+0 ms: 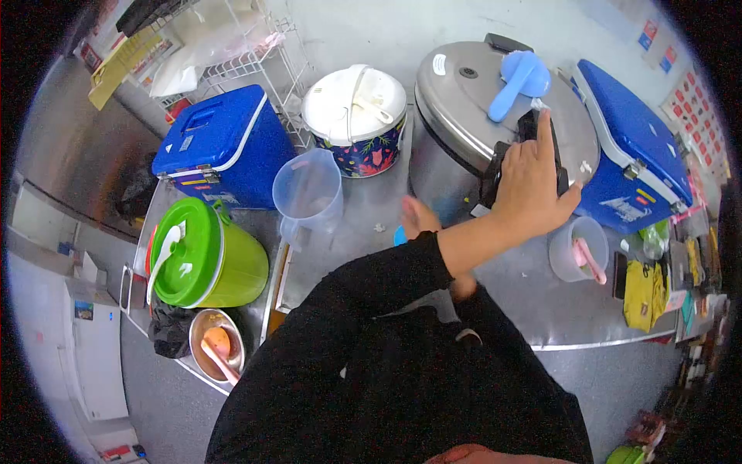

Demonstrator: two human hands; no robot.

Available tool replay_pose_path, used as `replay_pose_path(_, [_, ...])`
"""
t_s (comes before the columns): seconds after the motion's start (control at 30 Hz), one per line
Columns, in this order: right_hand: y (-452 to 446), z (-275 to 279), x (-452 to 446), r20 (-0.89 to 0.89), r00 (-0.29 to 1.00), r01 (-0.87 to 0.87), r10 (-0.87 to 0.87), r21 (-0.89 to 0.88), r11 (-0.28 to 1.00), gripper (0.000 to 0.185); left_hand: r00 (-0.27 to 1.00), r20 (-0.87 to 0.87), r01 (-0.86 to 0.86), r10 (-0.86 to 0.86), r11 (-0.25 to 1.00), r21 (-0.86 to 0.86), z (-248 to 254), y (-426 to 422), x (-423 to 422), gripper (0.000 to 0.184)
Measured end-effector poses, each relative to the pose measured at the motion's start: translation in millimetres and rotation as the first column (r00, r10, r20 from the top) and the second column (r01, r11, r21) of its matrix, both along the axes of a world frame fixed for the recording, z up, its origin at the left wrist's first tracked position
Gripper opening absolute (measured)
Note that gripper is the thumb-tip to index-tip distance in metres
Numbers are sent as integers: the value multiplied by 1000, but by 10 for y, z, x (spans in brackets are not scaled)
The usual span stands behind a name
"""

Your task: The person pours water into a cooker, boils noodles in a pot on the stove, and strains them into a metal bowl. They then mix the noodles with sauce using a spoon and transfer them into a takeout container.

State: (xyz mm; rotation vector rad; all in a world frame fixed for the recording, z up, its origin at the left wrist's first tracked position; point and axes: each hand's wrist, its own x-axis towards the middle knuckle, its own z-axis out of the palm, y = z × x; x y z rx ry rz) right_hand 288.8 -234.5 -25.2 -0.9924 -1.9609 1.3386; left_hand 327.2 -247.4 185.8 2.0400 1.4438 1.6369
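My left arm crosses over my right. My left hand [533, 182] is on the black handle [558, 174] at the front of a large steel lidded pot [444, 100], its lower fingers curled over the handle, index finger stretched along it and thumb out to the right. A blue scoop [506, 93] lies on the pot's lid, with white bits near it. Beyond my left forearm shows part of my right hand [420, 216], low in front of the pot. A small blue thing [399, 236] is beside it, mostly hidden; whether the hand grips it is unclear.
Blue cooler boxes [220, 143] [638, 147] flank the steel table [363, 213]. Left of the pot are a flowered white-lidded container [355, 120], a clear jug [309, 185], a green tub [239, 267] and a steel bowl [202, 329]. On the right stands a clear cup [566, 255] holding a pink scoop.
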Motion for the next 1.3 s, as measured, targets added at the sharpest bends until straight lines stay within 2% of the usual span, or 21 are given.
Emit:
replay_pose_path(0.03, [232, -380, -293, 49, 995, 90, -91, 12, 996, 53, 998, -23, 58, -58, 998, 4, 4, -54, -61, 82])
replay_pose_path(0.07, [386, -478, -486, 73, 983, 168, -168, 2, 986, 53, 997, -26, 71, -71, 997, 4, -27, -128, -150, 82])
replay_pose_path(0.13, [631, -536, -765, 60, 950, 307, -305, -15, 952, 55, 980, -183, 97, -71, 986, 136, -146, -330, -423, 83])
replay_pose_path(0.2, [838, -501, -940, 14, 911, 413, -413, -27, 910, 57, 940, -334, 101, -77, 993, 54, -202, -541, -775, 73])
replay_pose_path(0.27, [1031, -379, -1049, -38, 869, 493, -494, -35, 869, 59, 938, -345, 41, -23, 998, 43, -412, -515, -1172, 63])
replay_pose_path(0.4, [1411, -363, -1281, -136, 807, 571, -574, -66, 818, 62, 926, -316, -255, 207, 960, -118, -631, -426, -1969, 49])
replay_pose_path(0.5, [1824, -1030, -1449, -303, 762, 583, -572, -63, 810, 66, 936, -223, -314, 273, 933, -176, -652, -445, -2337, 43])
replay_pose_path(0.53, [1832, -1074, -1467, -256, 773, 606, -580, 29, 795, 64, 943, -185, -313, 278, 928, -201, -646, -464, -2414, 44])
replay_pose_path(0.63, [1560, -689, -1369, -217, 779, 600, -588, -16, 800, 63, 951, -131, -306, 282, 920, -243, -634, -505, -2556, 43])
replay_pose_path(0.67, [1594, -731, -1380, -217, 777, 602, -591, -19, 798, 63, 943, -138, -328, 302, 912, -246, -648, -519, -2593, 43])
replay_pose_path(0.73, [1635, -832, -1377, -95, 800, 600, -592, 138, 788, 63, 936, -142, -350, 323, 901, -257, -666, -538, -2648, 42])
replay_pose_path(0.83, [1740, -1086, -1427, -110, 782, 621, -613, 219, 753, 65, 935, -130, -354, 331, 902, -246, -690, -593, -2688, 41])
replay_pose_path(0.87, [1715, -1027, -1411, -5, 792, 604, -611, 162, 781, 67, 936, -111, -351, 333, 899, -262, -689, -615, -2695, 41])
replay_pose_path(0.97, [1653, -823, -1350, 22, 835, 548, -550, 62, 834, 69, 936, -98, -351, 337, 895, -277, -702, -665, -2678, 40])
replay_pose_path(1.0, [1575, -715, -1320, 96, 845, 529, -526, 0, 849, 72, 932, -103, -362, 347, 890, -278, -691, -684, -2663, 40])
replay_pose_path(1.1, [1348, -488, -1294, 235, 787, 603, -571, -93, 793, 66, 937, -114, -350, 331, 893, -282, -566, -729, -2565, 38])
replay_pose_path(1.13, [1073, -154, -1074, 333, 868, 430, -369, -129, 894, 60, 940, -116, -340, 320, 887, -313, -580, -737, -2519, 38])
replay_pose_path(1.17, [789, 201, -849, 400, 904, 234, -149, -172, 957, 54, 965, 53, -220, 257, 904, -366, -599, -714, -2459, 36])
replay_pose_path(1.2, [548, 204, -684, 212, 971, 141, -106, -156, 978, 49, 955, 227, -90, 189, 919, -385, -619, -682, -2397, 35])
replay_pose_path(1.23, [286, 272, -458, 100, 994, 49, -38, -107, 993, 46, 957, 233, -67, 170, 918, -391, -645, -668, -2339, 35])
replay_pose_path(1.3, [-277, 401, 54, -35, 989, -141, 141, 10, 990, 44, 975, 219, 101, 35, 810, -578, -700, -668, -2188, 31])
